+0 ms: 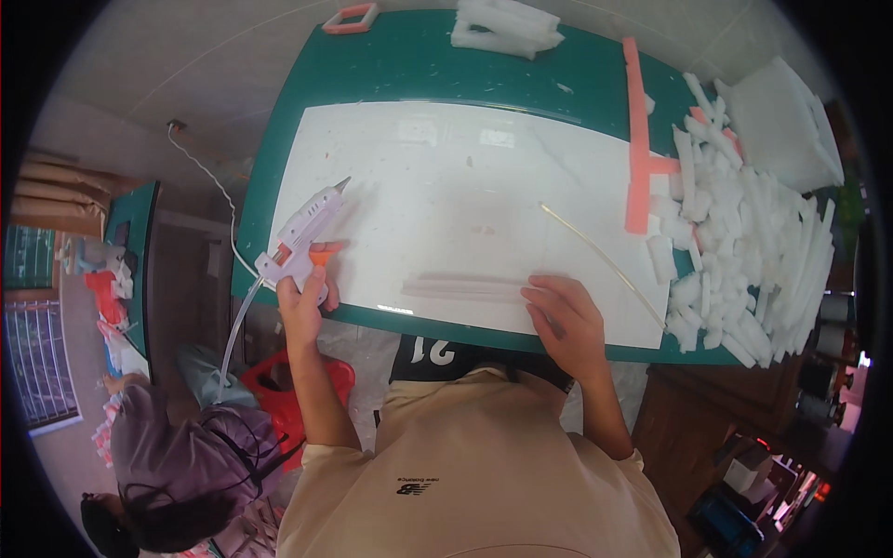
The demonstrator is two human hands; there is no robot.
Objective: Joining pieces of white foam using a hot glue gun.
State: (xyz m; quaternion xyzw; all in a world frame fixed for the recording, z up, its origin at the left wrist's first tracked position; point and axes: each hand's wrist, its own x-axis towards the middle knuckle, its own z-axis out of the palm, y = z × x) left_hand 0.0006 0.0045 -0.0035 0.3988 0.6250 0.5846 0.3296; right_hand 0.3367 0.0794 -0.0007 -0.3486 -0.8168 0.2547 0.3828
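My left hand [305, 302] is closed around the handle of a pale lavender hot glue gun [312, 221] with an orange trigger. Its metal nozzle points up and away over the white board [419, 186], and a long translucent glue stick [238, 335] trails from its back end. Near the board's front edge lies a thin pale foam strip [460, 288]. The fingertips of my right hand [569, 321] hold the strip's right end, with the thumb bent in beneath. To the right of that hand, a thin yellowish rod [605, 263] rests slantwise on the board.
The board sits on a green table [391, 65]. At right are heaped white foam pieces [716, 232], a pink foam strip [635, 139] and a white foam block [781, 121]. A pink frame [351, 19] and foam bundle [507, 28] stand far back. A white cord [219, 191] runs leftward. Another person [177, 446] is at lower left.
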